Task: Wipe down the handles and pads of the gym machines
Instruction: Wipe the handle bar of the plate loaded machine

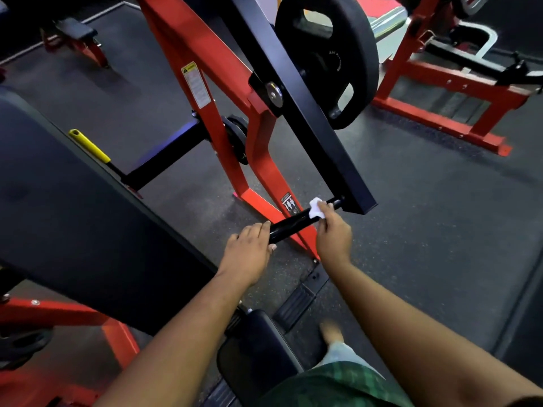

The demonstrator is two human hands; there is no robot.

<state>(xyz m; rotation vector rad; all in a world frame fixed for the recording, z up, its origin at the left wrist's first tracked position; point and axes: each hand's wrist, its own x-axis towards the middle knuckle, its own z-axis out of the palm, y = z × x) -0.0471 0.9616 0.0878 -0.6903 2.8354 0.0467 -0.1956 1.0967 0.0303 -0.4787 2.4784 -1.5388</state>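
Far left, a big black back pad (73,207) fills the frame edge, smooth and matte, its long straight edge slanting down toward the middle. Just above that edge sticks one yellow lever (89,146), glossy and rounded at the tip. Between the pad and the red frame (205,92) there is a wedge of open speckled rubber floor (426,230), dark and grainy.

Now the hands. The left hand (249,248) wraps the near end of the black handle (289,224), fingers curled over the top, thumb tucked under. The handle is one glossy round bar, running up and right into the end of a square black arm (323,127). The right hand (333,233) pinches a small white wipe (316,209), crumpled and soft, pressed on the handle's far end, just short of where bar meets arm. Two hands, one bar, bare shiny tube showing between them.

Above, one thick black weight plate (329,54) with cut-out grip holes hangs beside the arm. Below the arms, a dark seat pad (258,348) with rounded corners. To the right, floor opens wide, running clear to a second red machine (440,92) at the far edge.
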